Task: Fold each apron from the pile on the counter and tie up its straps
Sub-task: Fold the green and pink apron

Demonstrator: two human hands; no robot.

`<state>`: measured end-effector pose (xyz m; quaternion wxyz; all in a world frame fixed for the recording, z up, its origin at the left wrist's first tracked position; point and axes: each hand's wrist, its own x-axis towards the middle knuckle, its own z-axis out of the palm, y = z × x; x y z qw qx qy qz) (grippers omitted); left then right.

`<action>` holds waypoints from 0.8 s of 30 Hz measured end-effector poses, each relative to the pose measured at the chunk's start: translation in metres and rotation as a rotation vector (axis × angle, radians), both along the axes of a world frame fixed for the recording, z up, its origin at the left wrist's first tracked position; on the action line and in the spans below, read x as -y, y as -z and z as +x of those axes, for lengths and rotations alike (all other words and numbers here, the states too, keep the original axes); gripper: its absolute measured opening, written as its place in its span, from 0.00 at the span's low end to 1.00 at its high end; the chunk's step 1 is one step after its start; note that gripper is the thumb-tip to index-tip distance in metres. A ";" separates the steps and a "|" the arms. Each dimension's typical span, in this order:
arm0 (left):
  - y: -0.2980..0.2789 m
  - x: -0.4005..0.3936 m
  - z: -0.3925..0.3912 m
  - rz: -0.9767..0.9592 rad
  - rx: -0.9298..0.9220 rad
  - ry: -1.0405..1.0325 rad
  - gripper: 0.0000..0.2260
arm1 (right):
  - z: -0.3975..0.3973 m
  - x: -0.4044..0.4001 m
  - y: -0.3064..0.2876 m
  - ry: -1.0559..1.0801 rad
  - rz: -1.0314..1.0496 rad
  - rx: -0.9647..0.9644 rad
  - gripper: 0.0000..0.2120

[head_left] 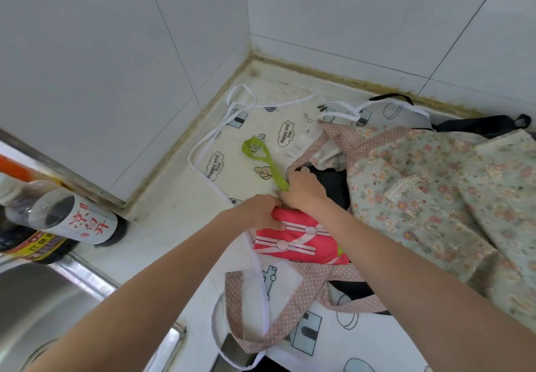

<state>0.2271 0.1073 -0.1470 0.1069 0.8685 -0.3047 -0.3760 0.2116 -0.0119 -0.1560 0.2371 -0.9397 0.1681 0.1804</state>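
A red apron (301,241), folded into a small packet with white stripes, lies on the pile in the counter's middle. My left hand (258,210) presses and grips its upper left corner. My right hand (304,187) pinches the apron's green strap (262,158), which loops away to the upper left. Under the packet lies a white apron (232,151) with cartoon prints and white straps. A floral apron (435,197) with pink dotted straps (290,310) is spread to the right. A black apron (481,126) peeks out at the back right.
Tiled walls meet in a corner behind the counter (174,200). Two dark sauce bottles (72,220) stand at the left by the wall. A steel sink (37,308) fills the lower left, its rim next to the counter's front.
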 end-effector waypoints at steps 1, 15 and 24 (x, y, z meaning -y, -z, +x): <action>-0.003 0.003 0.001 0.030 0.007 0.040 0.22 | 0.001 0.003 -0.007 0.122 0.172 0.023 0.11; -0.018 0.026 -0.010 0.081 0.042 0.198 0.23 | -0.029 0.042 -0.071 0.790 0.690 0.391 0.11; -0.068 0.038 -0.014 0.036 0.121 0.336 0.13 | -0.046 0.062 -0.151 0.777 0.564 0.669 0.13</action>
